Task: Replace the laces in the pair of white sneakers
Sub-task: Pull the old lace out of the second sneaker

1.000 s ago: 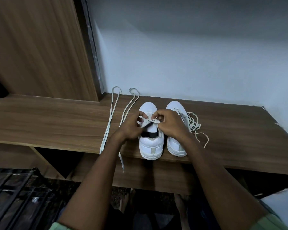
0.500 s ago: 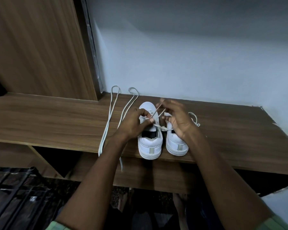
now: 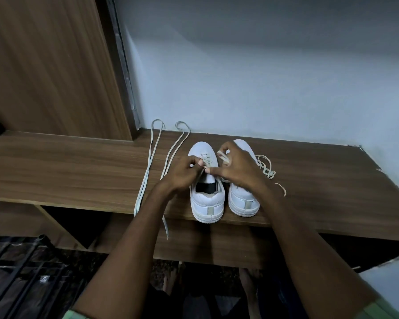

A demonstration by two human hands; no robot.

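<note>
Left sneaker [image 3: 206, 199] stands at the bench [image 3: 78, 176] edge. Left hand [image 3: 182, 172] and right hand [image 3: 236, 170] each pinch its lace [image 3: 222, 155] over the eyelets. Risk: a hard pull tips the sneaker off the edge, or a strand slips and unthreads.

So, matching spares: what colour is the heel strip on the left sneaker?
Beige-grey heel strip on the white left sneaker, head view.
</note>
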